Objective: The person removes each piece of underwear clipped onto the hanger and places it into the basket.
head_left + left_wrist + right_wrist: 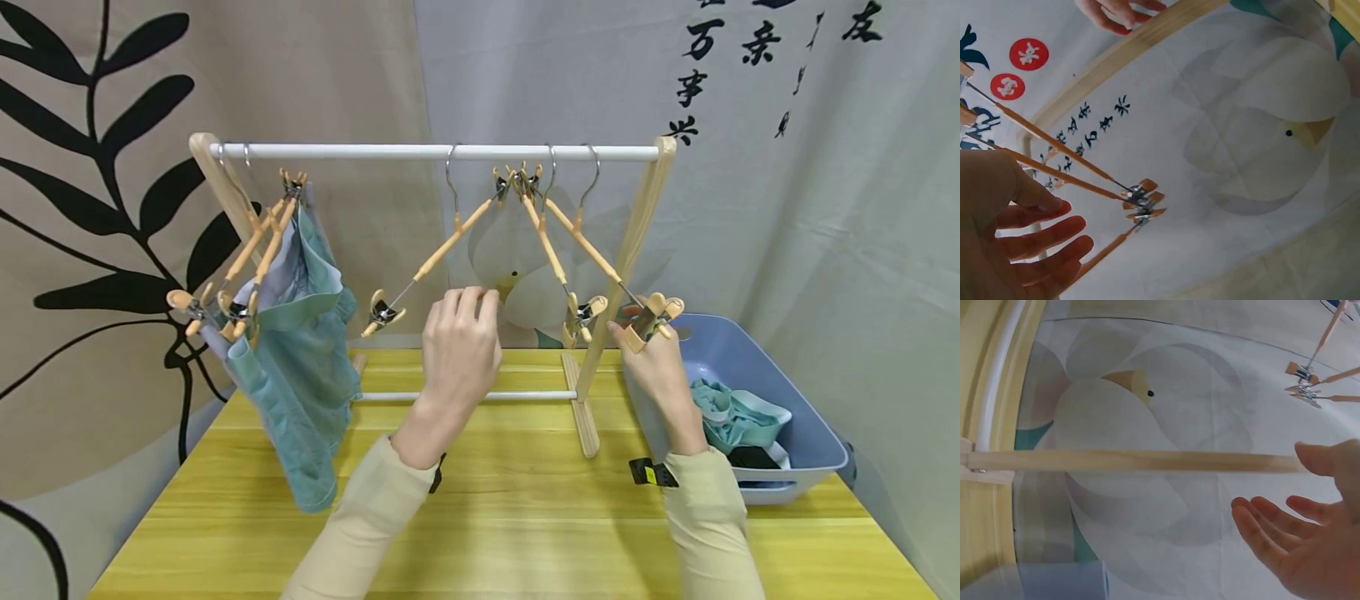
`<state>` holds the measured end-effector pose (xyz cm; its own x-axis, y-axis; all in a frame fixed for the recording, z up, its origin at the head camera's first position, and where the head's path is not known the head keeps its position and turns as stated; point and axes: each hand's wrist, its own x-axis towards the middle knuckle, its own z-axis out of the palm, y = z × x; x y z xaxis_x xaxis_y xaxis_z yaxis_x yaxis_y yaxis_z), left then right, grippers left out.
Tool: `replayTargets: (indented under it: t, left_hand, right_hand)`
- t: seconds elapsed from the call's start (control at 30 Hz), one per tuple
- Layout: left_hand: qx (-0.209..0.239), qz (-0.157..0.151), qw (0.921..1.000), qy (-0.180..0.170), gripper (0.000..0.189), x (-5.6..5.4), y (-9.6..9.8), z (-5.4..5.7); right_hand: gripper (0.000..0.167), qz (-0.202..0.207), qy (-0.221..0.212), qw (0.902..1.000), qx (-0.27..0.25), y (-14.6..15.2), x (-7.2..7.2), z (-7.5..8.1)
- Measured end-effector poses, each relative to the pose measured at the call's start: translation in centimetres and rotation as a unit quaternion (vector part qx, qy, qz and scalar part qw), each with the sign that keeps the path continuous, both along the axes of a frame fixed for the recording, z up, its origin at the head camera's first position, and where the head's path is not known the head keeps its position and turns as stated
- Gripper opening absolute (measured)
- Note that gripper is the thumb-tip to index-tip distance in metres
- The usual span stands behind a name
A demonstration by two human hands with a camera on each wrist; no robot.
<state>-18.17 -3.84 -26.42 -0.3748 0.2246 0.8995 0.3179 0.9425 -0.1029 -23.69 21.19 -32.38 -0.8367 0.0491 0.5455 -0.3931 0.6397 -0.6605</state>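
Note:
My left hand [461, 350] is raised in front of the rack, fingers loosely bent and holding nothing. It is just below a wooden clip hanger [452, 242] on the white top bar [360, 152]. Over on the right, my right hand [660, 375] is beside the rack's right post, behind the clip [654, 317] of the rightmost hanger in the head view. The right wrist view shows that hand's fingers [1266, 534] spread from the thumb with nothing between them. A third bare hanger [546, 242] hangs between those two.
At the bar's left end, two clip hangers [273, 242] carry a teal garment [300, 375] with a lavender one [277, 275] behind it. A blue basket [806, 392] stands right of the rack, holding teal cloth [738, 417]. The rack's wooden foot [581, 408] rests on the table [525, 533].

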Motion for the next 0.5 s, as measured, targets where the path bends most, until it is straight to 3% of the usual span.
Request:
replayTargets:
  t: [0.1, 0.23, 0.5]
  left_hand:
    - [0.007, 0.005, 0.9998, -0.017, 0.023, -0.3, -0.6, -0.6]
    - [0.024, 0.014, 0.9991, -0.032, 0.022, -0.6, -1.6, -1.0]
    - [0.056, 0.058, 0.9965, -0.021, 0.013, -0.9, -4.0, -0.7]
  right_hand:
    - [0.047, 0.011, -0.008, 0.9994, -0.033, -0.3, -0.4, -0.3]
    - [0.043, 0.011, -0.019, 0.9990, -0.038, -0.6, -0.9, -0.6]
    - [0.041, 0.027, -0.032, 0.9962, -0.076, -1.0, -1.5, -1.1]
